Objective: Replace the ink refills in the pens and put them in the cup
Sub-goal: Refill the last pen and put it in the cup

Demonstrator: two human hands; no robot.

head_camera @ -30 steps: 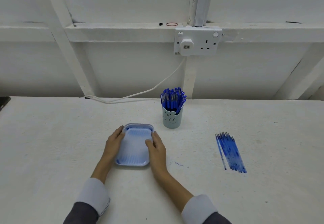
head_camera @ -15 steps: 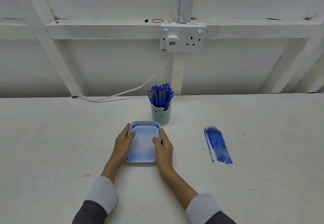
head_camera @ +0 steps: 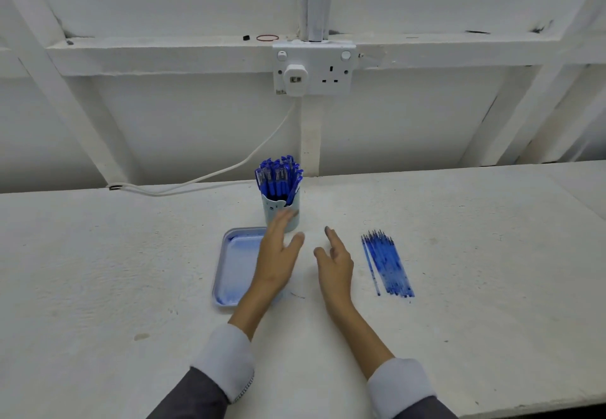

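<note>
A pale blue cup (head_camera: 292, 210) stands at the back middle of the table, packed with several blue pens (head_camera: 278, 179). A row of several blue ink refills (head_camera: 387, 263) lies on the table to the right. My left hand (head_camera: 278, 254) is raised over the right edge of a shallow blue tray (head_camera: 234, 264), its fingers straight and blurred, reaching just in front of the cup. My right hand (head_camera: 334, 264) hovers between the tray and the refills, fingers loosely spread, holding nothing.
The white table (head_camera: 131, 271) runs to a white wall. A double socket (head_camera: 313, 69) with a plug sits above the cup, and its white cable (head_camera: 210, 176) trails along the table's back edge at left.
Both hands have let go of the tray's sides. The left hand rose toward the cup and the right hand moved right toward the refills. The tray now sits left of both hands.
</note>
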